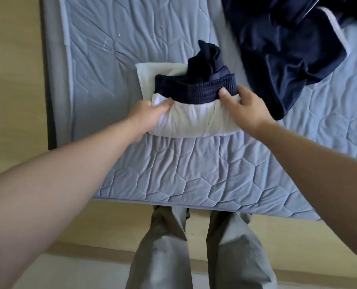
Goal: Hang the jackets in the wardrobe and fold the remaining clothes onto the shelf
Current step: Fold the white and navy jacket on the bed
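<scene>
A stack of folded clothes lies on the blue quilted mattress (173,167): a white folded garment (190,119) underneath and a navy garment with a ribbed waistband (196,88) on top. My left hand (150,117) grips the stack's left end, thumb on top of the white cloth. My right hand (242,109) holds the right end, thumb pressing the navy waistband. A crumpled navy jacket with white trim (288,49) lies unfolded at the upper right of the mattress.
The mattress's left edge (54,80) borders a yellowish floor (13,69). My legs in grey trousers (194,247) stand at the mattress's near edge. No wardrobe or shelf is in view.
</scene>
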